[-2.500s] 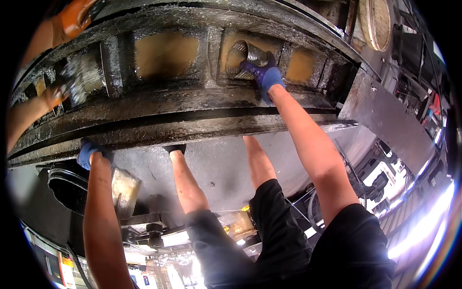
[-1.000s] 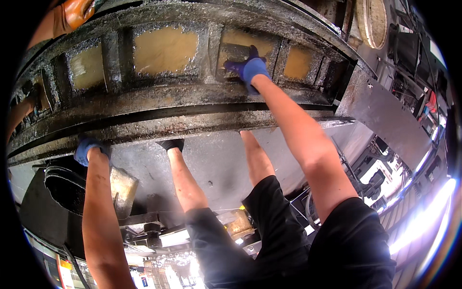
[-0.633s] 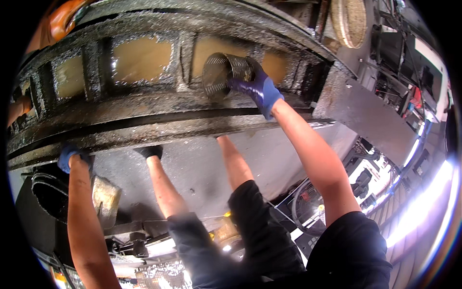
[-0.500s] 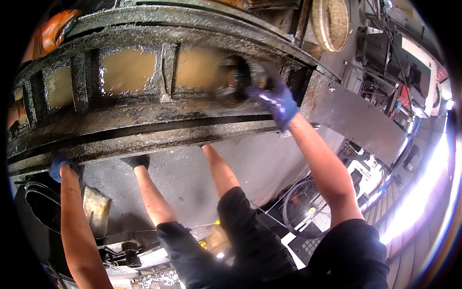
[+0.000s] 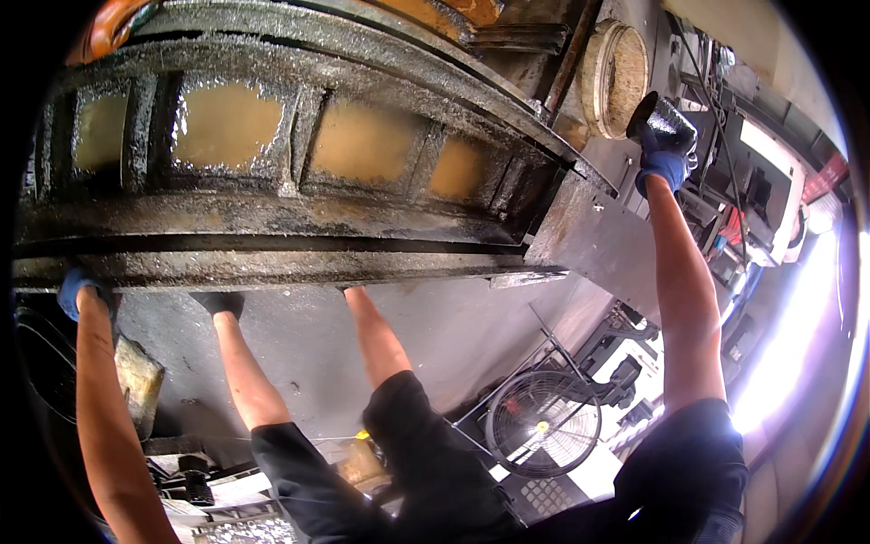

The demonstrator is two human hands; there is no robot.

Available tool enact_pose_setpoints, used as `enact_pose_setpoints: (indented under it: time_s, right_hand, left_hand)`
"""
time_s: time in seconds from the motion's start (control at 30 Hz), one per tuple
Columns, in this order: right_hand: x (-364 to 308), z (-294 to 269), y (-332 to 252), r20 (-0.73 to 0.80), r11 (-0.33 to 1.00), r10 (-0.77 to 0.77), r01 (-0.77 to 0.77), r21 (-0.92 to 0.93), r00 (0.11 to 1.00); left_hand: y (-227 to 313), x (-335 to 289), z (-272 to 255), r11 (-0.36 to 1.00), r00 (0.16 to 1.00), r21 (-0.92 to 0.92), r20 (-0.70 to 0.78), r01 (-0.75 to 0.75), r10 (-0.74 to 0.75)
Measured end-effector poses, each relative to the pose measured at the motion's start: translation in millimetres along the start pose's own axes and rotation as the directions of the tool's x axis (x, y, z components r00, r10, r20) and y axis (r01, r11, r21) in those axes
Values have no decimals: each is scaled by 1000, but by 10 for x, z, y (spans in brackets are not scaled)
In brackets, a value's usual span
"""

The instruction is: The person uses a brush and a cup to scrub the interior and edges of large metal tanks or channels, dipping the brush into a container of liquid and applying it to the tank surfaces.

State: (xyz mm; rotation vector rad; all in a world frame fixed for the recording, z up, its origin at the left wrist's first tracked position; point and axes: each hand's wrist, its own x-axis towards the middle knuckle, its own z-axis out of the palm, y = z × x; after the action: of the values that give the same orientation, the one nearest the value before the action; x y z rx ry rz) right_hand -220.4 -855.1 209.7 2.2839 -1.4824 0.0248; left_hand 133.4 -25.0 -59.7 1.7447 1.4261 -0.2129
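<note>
My right hand [image 5: 664, 170], in a blue glove, is raised at the far right and closed around a dark, wet, cup-shaped container [image 5: 666, 125]. The container is tilted, with its mouth toward a whitish round bucket [image 5: 619, 82]. My left hand [image 5: 80, 292], gloved in blue too, grips the near edge of a long metal trough [image 5: 308, 265] at the left; some of its fingers are hidden. Cloudy brown liquid [image 5: 227, 127] shows between the trough's crossbars.
A flat metal plate [image 5: 598, 240] adjoins the trough's right end. A round caged fan [image 5: 544, 424] stands at the lower right. An orange object [image 5: 107, 32] lies at the upper left. My legs stand on the grey floor [image 5: 290, 354], close to the trough.
My right hand has moved from over the trough, right and away, to beside the bucket, carrying the cup-shaped container. My left hand remains at the edge. The view has shifted right.
</note>
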Motion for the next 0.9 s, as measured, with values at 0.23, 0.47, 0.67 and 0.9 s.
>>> enact_pose_setpoints:
  time_s: [0.23, 0.47, 0.67, 0.9]
  right_hand:
    - [-90, 87, -396, 41, 991, 52, -46, -129, 998]
    - [-8, 143, -136, 61, 985, 53, -43, -166, 997]
    - [-455, 347, 220, 249, 776, 282, -373, 509, 926]
    - [-2103, -57, -389, 703, 355, 45, -670, 652, 709]
  left_hand:
    - [10, 435, -78, 991, 991, 39, -33, -125, 126]
    - [-75, 668, -80, 992, 991, -25, 35, -125, 126]
    - [-68, 555, 40, 979, 983, 114, -56, -167, 174]
    - [-43, 603, -98, 582, 868, 811, -240, -68, 435]
